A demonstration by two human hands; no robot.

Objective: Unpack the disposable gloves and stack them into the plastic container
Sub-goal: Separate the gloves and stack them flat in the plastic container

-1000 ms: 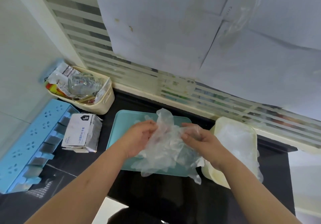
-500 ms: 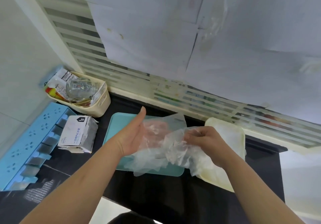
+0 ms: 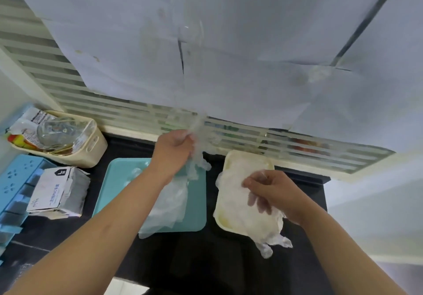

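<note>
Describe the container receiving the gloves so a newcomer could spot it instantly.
On the black countertop, just right of the flat teal tray, sits a cream rectangular plastic container. Unlike the handled cream basket at far left, it holds only crumpled clear gloves.

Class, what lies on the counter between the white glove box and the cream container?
In the head view, a teal tray lies there, with loose clear gloves piled on it.

Left hand (image 3: 174, 150) grips clear gloves (image 3: 197, 165) above teal tray (image 3: 119, 180); right hand (image 3: 272, 191) pinches glove (image 3: 240, 205) over cream container (image 3: 227, 159).
</note>
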